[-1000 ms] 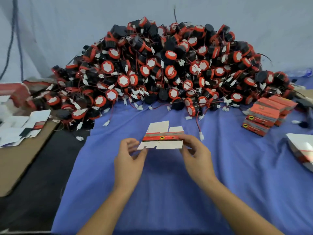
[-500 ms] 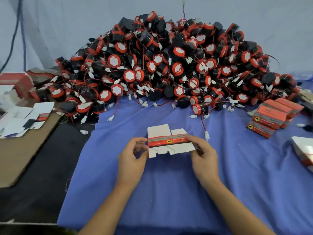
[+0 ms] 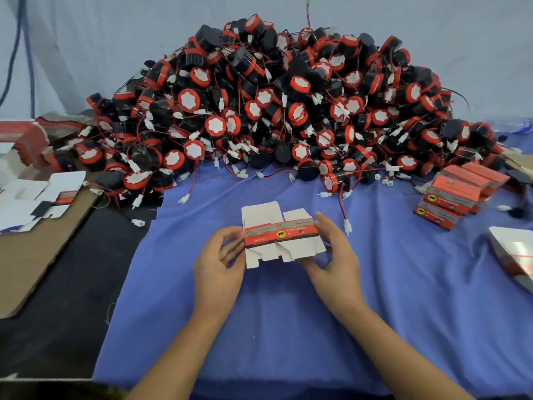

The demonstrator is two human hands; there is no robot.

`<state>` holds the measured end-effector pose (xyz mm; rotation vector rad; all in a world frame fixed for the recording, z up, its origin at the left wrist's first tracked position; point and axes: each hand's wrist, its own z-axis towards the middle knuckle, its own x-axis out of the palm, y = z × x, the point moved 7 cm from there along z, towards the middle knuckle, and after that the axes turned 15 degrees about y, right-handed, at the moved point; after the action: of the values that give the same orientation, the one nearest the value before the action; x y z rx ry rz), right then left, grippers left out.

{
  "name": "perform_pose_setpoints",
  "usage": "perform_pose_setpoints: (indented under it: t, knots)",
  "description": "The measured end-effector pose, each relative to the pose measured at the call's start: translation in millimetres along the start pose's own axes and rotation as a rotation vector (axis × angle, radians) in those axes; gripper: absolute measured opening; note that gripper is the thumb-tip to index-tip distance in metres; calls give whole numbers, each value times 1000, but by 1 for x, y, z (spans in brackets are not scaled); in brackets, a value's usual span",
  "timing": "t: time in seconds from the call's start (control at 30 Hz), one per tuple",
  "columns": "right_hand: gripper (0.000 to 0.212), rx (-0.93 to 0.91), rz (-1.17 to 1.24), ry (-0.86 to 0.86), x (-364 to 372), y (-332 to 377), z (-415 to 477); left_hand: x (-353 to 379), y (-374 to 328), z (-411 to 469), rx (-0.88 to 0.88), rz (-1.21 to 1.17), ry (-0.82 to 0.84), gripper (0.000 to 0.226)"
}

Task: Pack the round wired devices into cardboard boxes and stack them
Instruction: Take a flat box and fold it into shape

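Observation:
A flat, unfolded cardboard box (image 3: 281, 234), white with a red and grey band, is held above the blue cloth (image 3: 288, 313) between both hands. My left hand (image 3: 220, 262) pinches its left edge and my right hand (image 3: 334, 252) grips its right edge. Its flaps stick out above and below the band. Behind it rises a big heap of round black-and-red wired devices (image 3: 274, 111) with white connectors. A stack of closed red boxes (image 3: 458, 192) stands at the right.
Flat white box blanks (image 3: 37, 197) lie on a brown cardboard sheet (image 3: 31, 264) at the left, with more red blanks (image 3: 23, 137) behind. Another pile of blanks (image 3: 516, 255) sits at the right edge. Loose wires and connectors trail onto the cloth.
The box blank has tilted slightly in my hands, and its lower flaps now show more. The view has shifted a little, with the heap sitting higher and further right.

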<state>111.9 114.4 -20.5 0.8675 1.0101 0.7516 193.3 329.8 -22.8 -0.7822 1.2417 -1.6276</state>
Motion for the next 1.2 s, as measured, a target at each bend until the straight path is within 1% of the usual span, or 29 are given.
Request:
perform_pose_setpoints:
  t: [0.1, 0.17, 0.2, 0.27, 0.33, 0.43, 0.5, 0.53, 0.6, 0.67, 0.73, 0.83, 0.97, 1.03, 1.1, 1.2]
  knots:
    - [79, -51, -69, -8, 0, 5, -2, 1, 0, -1, -1, 13, 3, 50]
    - [76, -81, -109, -1, 0, 8, -2, 3, -1, -1, 0, 29, 22, 52]
    - [76, -88, -136, 30, 2, 9, -1, 4, -1, -1, 5, 37, 34, 53]
    - [81, -119, -222, 142, 13, 11, -2, 8, -4, 0, 21, 85, 61, 54]
    - [78, -159, -282, 219, 23, 12, -2, 10, -7, 0, 39, 129, 77, 59]
    - [72, -186, -263, 194, 21, 15, -2, 13, -9, -1, 72, 82, 102, 78]
    - [67, -212, -239, 171, 20, 18, -3, 15, -11, -1, 96, 146, 137, 84]
    - [64, -209, -214, 164, 20, 18, -5, 17, -13, -1, 117, 203, 152, 84]
    - [64, -180, -149, 159, 20, 18, -7, 21, -19, -2, 163, 277, 165, 77]
    - [65, -198, -122, 165, 19, 23, -10, 22, -24, -4, 182, 277, 169, 70]
    - [64, -237, -85, 173, 17, 29, -12, 22, -25, -6, 161, 265, 172, 64]
    - [58, -220, 26, 115, 9, 32, -13, 20, -26, -8, 80, 212, 182, 56]
    - [50, -122, 122, 24, 4, 31, -11, 26, -29, -9, 53, 130, 220, 42]
    - [49, -79, 233, 6, 6, 32, -12, 27, -27, -9, -8, 25, 188, 42]
    - [48, -34, 315, -13, 9, 32, -14, 33, -24, -10, -90, -140, 167, 46]
    - [39, 12, 412, -41, 15, 33, -21, 44, -22, -12, -156, -381, 166, 53]
